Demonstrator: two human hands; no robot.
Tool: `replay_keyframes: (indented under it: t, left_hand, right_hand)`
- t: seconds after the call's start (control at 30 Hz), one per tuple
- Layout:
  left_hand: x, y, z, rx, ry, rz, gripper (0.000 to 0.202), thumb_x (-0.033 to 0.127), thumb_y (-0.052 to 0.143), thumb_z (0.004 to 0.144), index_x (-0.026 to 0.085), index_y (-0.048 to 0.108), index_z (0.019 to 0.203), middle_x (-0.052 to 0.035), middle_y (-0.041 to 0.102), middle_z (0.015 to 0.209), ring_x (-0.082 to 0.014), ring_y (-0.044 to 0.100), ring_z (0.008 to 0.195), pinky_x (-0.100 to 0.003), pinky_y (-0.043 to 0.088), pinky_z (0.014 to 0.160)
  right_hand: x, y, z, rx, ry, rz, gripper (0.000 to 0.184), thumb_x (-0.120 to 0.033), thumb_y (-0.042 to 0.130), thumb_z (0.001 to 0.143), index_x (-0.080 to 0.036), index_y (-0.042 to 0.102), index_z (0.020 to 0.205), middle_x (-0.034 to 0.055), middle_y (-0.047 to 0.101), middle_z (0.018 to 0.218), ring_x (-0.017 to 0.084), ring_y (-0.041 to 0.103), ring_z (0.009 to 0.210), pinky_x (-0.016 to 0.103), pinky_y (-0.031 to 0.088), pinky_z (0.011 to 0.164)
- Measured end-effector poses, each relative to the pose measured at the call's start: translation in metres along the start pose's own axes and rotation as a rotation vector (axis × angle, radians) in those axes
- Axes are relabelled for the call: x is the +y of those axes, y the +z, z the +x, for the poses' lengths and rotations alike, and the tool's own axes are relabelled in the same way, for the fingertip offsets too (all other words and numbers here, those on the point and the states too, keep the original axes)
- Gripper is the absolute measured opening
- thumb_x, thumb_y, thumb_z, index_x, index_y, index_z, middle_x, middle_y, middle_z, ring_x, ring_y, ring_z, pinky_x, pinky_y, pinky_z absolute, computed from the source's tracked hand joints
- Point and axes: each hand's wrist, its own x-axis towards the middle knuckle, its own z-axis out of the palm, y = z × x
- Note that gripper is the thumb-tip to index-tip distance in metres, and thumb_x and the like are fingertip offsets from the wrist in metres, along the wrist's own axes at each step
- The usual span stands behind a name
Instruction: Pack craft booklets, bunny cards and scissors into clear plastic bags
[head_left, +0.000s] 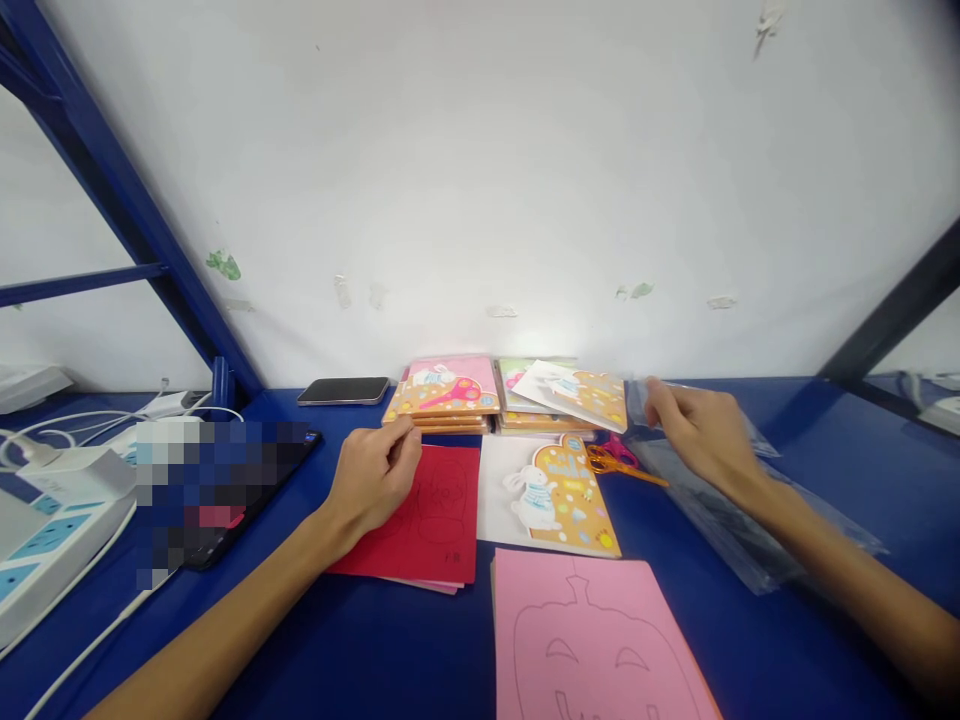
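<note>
My left hand [379,475] is curled into a loose fist at the upper left of a red paper sheet [442,520] with a faint outline drawing; nothing shows in its fingers. The red sheet lies over other sheets, whose pink edge peeks out below. My right hand [697,430], slightly blurred, has its fingers closed at a clear plastic bag [761,435] on the right. More clear plastic bags [735,530] lie under my right forearm. Between my hands is a rabbit-printed booklet [574,500], beside orange scissors [622,464] and magenta scissors [621,447].
Pink paper [592,640] with a pumpkin outline lies at the front. Packaged craft sets [457,390] and another rabbit booklet [592,395] are stacked by the wall. A phone [343,390], a dark tablet-like device [262,480], a power strip [60,550] and cables are on the left.
</note>
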Motion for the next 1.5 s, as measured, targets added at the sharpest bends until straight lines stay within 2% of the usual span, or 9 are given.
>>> replay_keyframes:
  t: [0.8, 1.03, 1.33, 1.5]
  left_hand:
    - [0.008, 0.000, -0.003, -0.012, 0.024, -0.042, 0.034, 0.022, 0.043, 0.096, 0.023, 0.032, 0.064, 0.0079, 0.029, 0.052, -0.0090, 0.031, 0.044, -0.027, 0.024, 0.052]
    - [0.008, 0.000, -0.004, -0.010, 0.041, -0.036, 0.034, 0.020, 0.045, 0.095, 0.022, 0.033, 0.064, 0.0080, 0.028, 0.053, -0.0084, 0.030, 0.045, -0.026, 0.024, 0.052]
    - [0.020, 0.002, -0.008, -0.038, 0.100, -0.050, 0.032, 0.017, 0.046, 0.094, 0.022, 0.035, 0.065, 0.0086, 0.029, 0.052, -0.0081, 0.028, 0.045, -0.026, 0.025, 0.051]
    - [0.020, 0.003, -0.009, -0.050, 0.107, -0.040, 0.032, 0.016, 0.047, 0.094, 0.022, 0.035, 0.064, 0.0085, 0.029, 0.053, -0.0081, 0.027, 0.045, -0.026, 0.024, 0.051]
  right_hand:
    - [-0.008, 0.000, -0.002, -0.080, 0.000, 0.008, 0.063, -0.055, 0.034, 0.099, -0.020, 0.060, 0.054, 0.0050, 0.059, 0.048, 0.021, 0.056, 0.051, 0.034, 0.034, 0.062]
    - [-0.007, 0.002, -0.006, -0.074, -0.018, 0.001, 0.065, -0.059, 0.034, 0.098, -0.020, 0.063, 0.054, 0.0021, 0.051, 0.042, 0.018, 0.051, 0.044, 0.033, 0.033, 0.058]
    - [-0.014, -0.001, -0.008, -0.089, -0.043, -0.005, 0.062, -0.056, 0.036, 0.096, -0.019, 0.065, 0.055, 0.0038, 0.057, 0.046, 0.018, 0.054, 0.047, 0.033, 0.033, 0.057]
    - [-0.014, -0.001, -0.009, -0.094, -0.054, -0.005, 0.061, -0.053, 0.037, 0.097, -0.019, 0.065, 0.056, 0.0044, 0.060, 0.048, 0.018, 0.056, 0.048, 0.032, 0.033, 0.058]
